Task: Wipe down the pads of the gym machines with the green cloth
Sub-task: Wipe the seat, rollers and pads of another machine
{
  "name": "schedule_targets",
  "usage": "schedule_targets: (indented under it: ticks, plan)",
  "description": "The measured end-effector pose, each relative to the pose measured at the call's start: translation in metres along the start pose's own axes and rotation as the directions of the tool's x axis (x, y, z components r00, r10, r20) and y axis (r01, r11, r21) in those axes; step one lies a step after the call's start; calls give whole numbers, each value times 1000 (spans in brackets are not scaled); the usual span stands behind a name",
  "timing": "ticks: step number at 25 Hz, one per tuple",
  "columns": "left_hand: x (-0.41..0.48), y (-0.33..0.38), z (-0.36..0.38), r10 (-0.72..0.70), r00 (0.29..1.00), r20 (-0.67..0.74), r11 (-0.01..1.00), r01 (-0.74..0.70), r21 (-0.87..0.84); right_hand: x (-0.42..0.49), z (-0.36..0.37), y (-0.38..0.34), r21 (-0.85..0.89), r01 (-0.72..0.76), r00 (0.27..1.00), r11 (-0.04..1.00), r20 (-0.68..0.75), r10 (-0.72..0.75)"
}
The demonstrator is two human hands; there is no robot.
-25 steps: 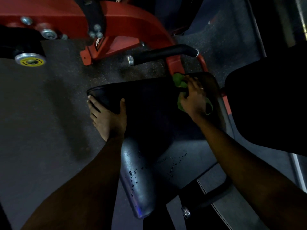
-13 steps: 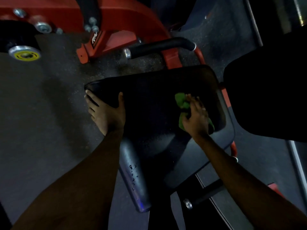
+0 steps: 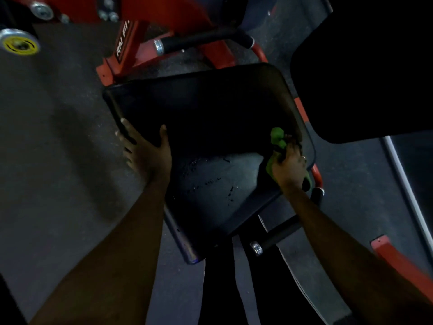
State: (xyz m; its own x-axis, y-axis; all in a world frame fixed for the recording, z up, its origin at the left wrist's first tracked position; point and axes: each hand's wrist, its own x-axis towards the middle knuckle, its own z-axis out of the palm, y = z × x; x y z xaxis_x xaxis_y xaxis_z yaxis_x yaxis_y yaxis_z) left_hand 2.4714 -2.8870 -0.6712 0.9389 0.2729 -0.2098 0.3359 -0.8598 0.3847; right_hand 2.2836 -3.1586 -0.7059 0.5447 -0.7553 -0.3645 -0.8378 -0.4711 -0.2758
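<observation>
A black seat pad (image 3: 210, 118) of a red gym machine fills the middle of the head view, with small wet drops on its near part. My right hand (image 3: 290, 167) grips the bunched green cloth (image 3: 277, 137) and presses it on the pad's right side. My left hand (image 3: 147, 151) holds the pad's left edge, thumb on top and fingers wrapped under the rim.
The red machine frame (image 3: 131, 50) and a black handle bar (image 3: 203, 41) lie beyond the pad. A second black pad (image 3: 365, 73) stands at the right. Another black handle (image 3: 278, 235) sticks out below the seat. A yellow-capped weight peg (image 3: 20, 44) is at far left.
My right hand has drawn the green cloth from the pad's far right corner back toward me along its right side. My left hand has kept its hold on the left edge.
</observation>
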Motion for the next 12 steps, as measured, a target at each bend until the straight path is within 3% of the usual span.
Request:
schedule_targets:
  ticks: [2, 7, 9, 12]
  plan:
    - [-28, -14, 2, -38, 999, 26, 998, 39, -40, -25, 8, -11, 5, 6, 1000, 1000, -14, -6]
    - [-56, -23, 5, -114, 993, 34, 991, 115, -62, -98, 13, -4, 15, 370, 917, 929, 158, -367]
    - [-55, -23, 5, -93, 996, 12, 992, 94, -84, -62, 7, 7, 23, 265, 960, 964, 86, -266]
    - [-52, -25, 8, -92, 996, -9, 991, 91, -93, 3, -1, 7, 33, -108, 994, 994, -7, 108]
